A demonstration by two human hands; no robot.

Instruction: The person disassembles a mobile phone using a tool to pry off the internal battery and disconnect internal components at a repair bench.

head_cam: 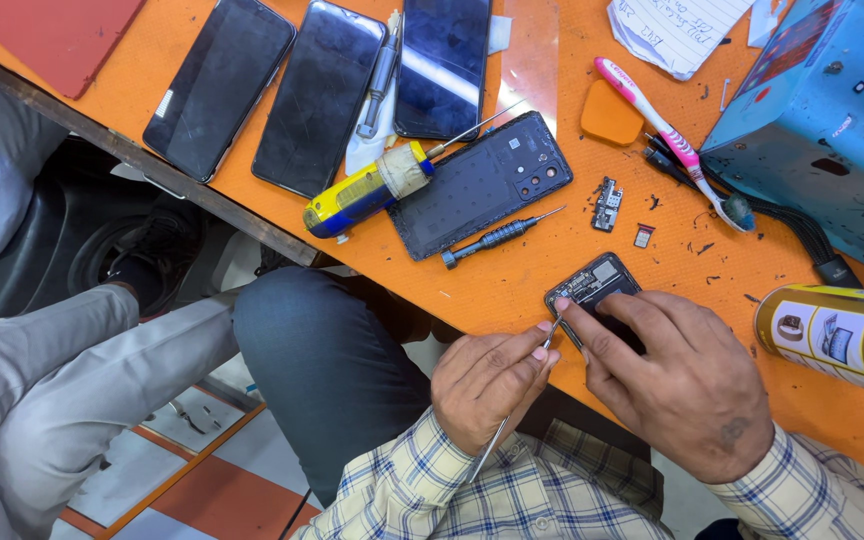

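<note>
An opened black phone (595,283) with its circuit board exposed lies on the orange table (512,285). My right hand (682,385) rests over its lower half and holds it down, thumb at its left edge. My left hand (490,385) pinches thin metal tweezers (550,334); their tip touches the phone's left edge next to my right thumb. The black back cover (482,182) lies just beyond, with a small dark screwdriver (499,236) beside it.
Three dark phones (320,95) lie at the far left, with a yellow-and-blue handled tool (364,192) below them. A small circuit part (607,204), pink toothbrush (664,135), orange pick (610,115), blue box (822,120) and yellow can (837,338) stand right. Another person's grey-trousered legs (62,390) are left.
</note>
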